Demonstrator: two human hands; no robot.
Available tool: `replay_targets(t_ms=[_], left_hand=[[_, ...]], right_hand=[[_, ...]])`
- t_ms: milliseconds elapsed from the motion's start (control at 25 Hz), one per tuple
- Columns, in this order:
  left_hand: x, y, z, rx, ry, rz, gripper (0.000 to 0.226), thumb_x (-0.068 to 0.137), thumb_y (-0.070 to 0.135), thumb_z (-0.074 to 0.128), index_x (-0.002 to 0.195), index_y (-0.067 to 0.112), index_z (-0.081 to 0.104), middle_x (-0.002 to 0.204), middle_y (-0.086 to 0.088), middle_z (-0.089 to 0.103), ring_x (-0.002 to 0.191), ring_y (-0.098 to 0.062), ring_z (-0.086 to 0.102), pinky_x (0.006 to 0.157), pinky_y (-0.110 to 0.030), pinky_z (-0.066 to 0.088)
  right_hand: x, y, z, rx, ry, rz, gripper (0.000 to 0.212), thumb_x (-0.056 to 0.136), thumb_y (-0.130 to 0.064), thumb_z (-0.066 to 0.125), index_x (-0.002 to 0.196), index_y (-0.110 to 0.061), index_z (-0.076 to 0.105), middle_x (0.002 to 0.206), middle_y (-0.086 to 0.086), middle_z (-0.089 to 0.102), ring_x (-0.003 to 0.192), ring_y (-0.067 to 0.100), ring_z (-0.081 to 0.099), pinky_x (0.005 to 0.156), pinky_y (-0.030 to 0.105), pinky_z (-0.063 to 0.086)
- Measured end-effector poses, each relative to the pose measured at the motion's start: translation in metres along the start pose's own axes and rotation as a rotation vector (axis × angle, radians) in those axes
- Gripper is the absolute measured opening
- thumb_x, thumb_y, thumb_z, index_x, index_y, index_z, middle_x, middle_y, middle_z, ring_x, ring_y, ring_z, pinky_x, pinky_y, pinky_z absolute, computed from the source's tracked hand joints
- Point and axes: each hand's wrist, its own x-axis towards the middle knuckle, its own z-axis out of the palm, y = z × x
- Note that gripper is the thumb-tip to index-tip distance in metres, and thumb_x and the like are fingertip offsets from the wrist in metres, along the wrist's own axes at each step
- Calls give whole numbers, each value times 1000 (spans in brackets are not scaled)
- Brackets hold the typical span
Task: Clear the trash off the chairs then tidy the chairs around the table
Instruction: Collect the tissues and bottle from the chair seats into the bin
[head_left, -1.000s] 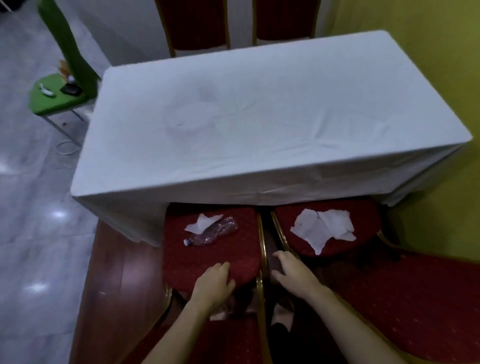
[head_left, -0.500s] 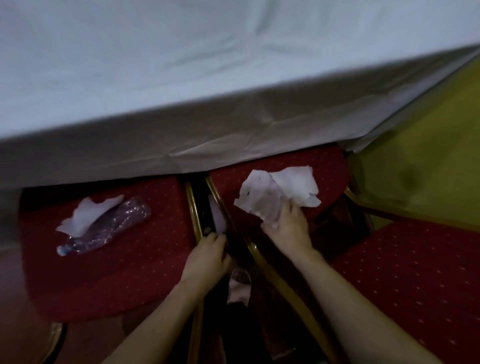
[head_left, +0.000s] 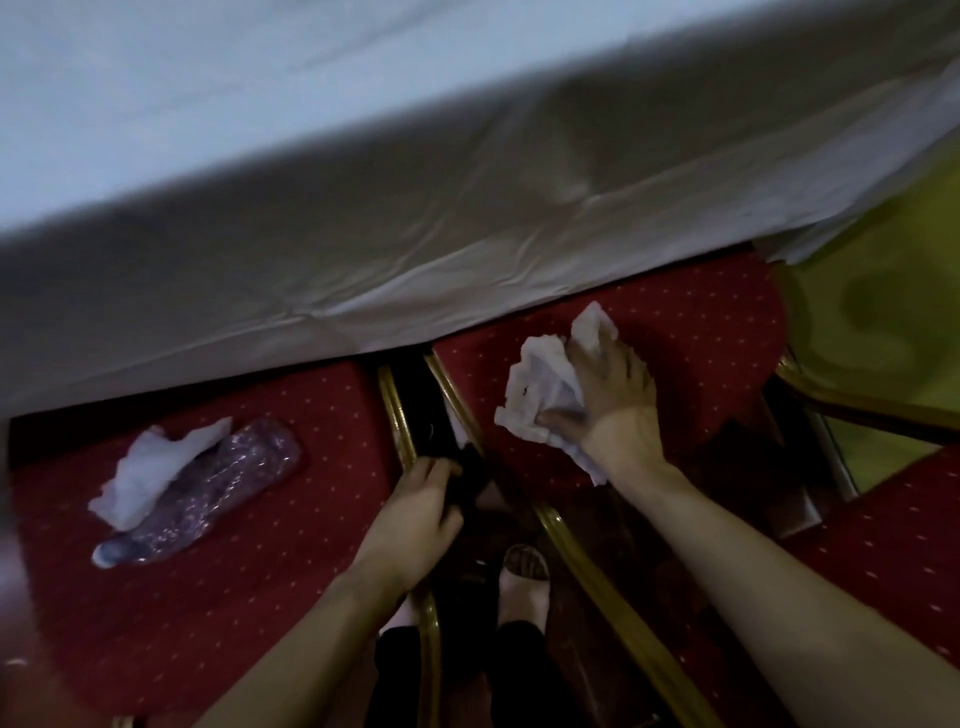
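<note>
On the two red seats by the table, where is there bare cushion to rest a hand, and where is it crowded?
Left seat: bare along its near half, below the crushed bottle and tissue; the far part is crowded. Right seat: bare right of the right hand, toward the tablecloth; its left side is filled by crumpled paper. The left hand blocks the gap between the seats.

No readable text, label, brand, number or sign appears on anything in view.

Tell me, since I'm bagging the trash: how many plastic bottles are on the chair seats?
1: a crushed plastic bottle on the left chair seat, partly under a white tissue. The tablecloth may hide more.
</note>
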Motion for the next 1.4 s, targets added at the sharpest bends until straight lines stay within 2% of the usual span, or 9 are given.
replay_targets(t_ms=[120,280,400,480,640,800,960,1160,1400], left_hand=[[-29,-2,-11,8,52,109,36,91,11,53,125,21,52,126,6,51,119,-8,48,104,-26,44],[-59,-18,-48,36,400,164,29,86,13,54,114,18,56,121,2,53,113,-13,50,100,-32,44],[-78,-58,-81,95,734,-57,44,78,14,62,121,13,52,138,-10,45,129,-27,42,110,-44,36],[-81,-86,-99,104,816,-248,62,75,30,68,131,11,47,149,-15,34,142,-32,29,117,-52,25],[-74,-145,-131,151,415,-530,113,60,70,62,149,18,17,157,-12,21,146,-33,16,119,-53,10],[-66,-147,-125,274,206,-469,92,69,49,72,141,10,27,138,-12,39,127,-34,42,104,-50,39],[-102,-154,-98,-281,-8,-452,98,68,61,72,145,22,24,114,1,56,101,-21,61,94,-35,51],[-196,-98,-105,-737,242,-471,78,61,63,78,121,27,43,107,14,57,101,-11,60,87,-28,48],[-296,-49,-142,-931,393,-478,71,64,59,78,118,23,49,110,5,63,96,-15,66,87,-39,57]], right_hand=[[-10,-3,-3,28,26,-166,56,77,-20,70,129,-17,49,117,12,56,99,30,57,80,40,52],[-28,-47,-7,221,-113,-265,55,83,-6,64,134,-12,43,119,10,53,100,25,58,85,29,50],[-48,-101,-11,393,-186,-301,36,92,-4,51,127,-10,53,113,5,47,84,15,54,74,5,40],[-63,-129,-10,449,-201,-271,31,94,-4,47,121,-13,58,108,-3,42,73,4,51,62,10,45],[-86,-171,9,542,-248,-185,30,93,-5,49,120,-14,59,113,0,48,79,5,53,68,17,43],[-117,-172,30,631,-359,-80,28,95,-11,47,120,-18,56,108,0,54,92,8,58,74,21,46],[-145,-169,17,713,-554,150,29,95,-15,52,123,-22,48,105,0,66,92,10,64,78,31,52],[-175,-212,-57,828,-549,271,15,91,-15,55,92,-24,66,93,5,72,87,19,68,76,35,52],[-237,-267,-116,917,-540,314,31,88,-17,52,118,-21,54,103,3,65,93,21,64,80,40,54]])
